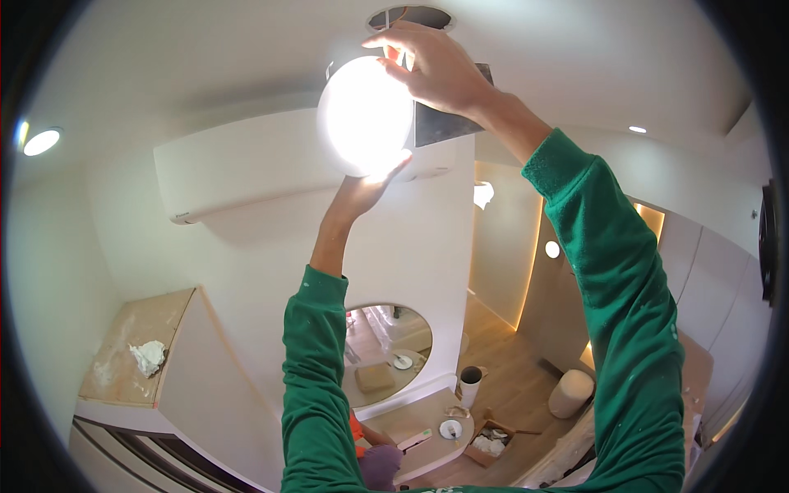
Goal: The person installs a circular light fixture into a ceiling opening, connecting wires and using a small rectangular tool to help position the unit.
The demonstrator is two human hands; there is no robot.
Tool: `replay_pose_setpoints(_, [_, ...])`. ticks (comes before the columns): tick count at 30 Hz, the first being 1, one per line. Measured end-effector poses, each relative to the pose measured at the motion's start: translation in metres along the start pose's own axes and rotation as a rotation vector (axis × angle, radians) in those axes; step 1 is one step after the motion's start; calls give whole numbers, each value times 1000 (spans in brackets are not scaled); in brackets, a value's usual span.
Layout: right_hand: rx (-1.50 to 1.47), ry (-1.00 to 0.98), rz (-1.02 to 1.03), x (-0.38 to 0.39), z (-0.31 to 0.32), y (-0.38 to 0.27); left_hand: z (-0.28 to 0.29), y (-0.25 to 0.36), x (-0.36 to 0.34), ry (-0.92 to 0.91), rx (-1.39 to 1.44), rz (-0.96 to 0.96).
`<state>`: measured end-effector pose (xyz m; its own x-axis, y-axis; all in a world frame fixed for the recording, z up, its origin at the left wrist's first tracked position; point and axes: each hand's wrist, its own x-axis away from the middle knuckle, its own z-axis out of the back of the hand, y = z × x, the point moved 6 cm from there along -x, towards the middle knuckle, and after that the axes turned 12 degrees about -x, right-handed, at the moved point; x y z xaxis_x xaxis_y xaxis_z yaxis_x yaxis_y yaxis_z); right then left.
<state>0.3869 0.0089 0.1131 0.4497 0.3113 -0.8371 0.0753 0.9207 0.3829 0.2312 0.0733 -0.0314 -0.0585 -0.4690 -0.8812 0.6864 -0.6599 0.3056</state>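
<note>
A lit round downlight (366, 115) glows white just under the ceiling, tilted below a round hole (423, 16) with a wire or strip showing in it. My left hand (371, 187) holds the light from below, its fingers mostly lost behind the lamp and in the glare. At the lamp's upper right edge is my right hand (440, 70), thumb against the rim and fingers curled over the back; what the fingertips press there is partly hidden. A small clip (329, 70) sticks up at the lamp's left edge.
A white wall air conditioner (238, 172) and a dark flat panel (448, 125) are behind the lamp. Lower left stands a cabinet (107, 370) with crumpled white material (149, 358) on top. Below are a mirror (390, 337), another person (378, 460) and an open box (501, 435).
</note>
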Motion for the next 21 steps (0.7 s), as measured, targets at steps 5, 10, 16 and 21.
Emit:
replay_pose_setpoints(5, [50, -203, -49, -15, -14, 7, -12, -3, -3, -87, 1, 34])
replay_pose_setpoints(10, [37, -259, -95, -18, -25, -1, 0, -8, 10, -124, -167, 94])
replay_pose_setpoints(16, [72, -185, 6, -11, -31, 4, 92, 19, 40, 476, -35, 23])
replay_pose_setpoints(21, [48, -157, 34, -3, -33, 19, 88, 67, 22, 595, -69, -64])
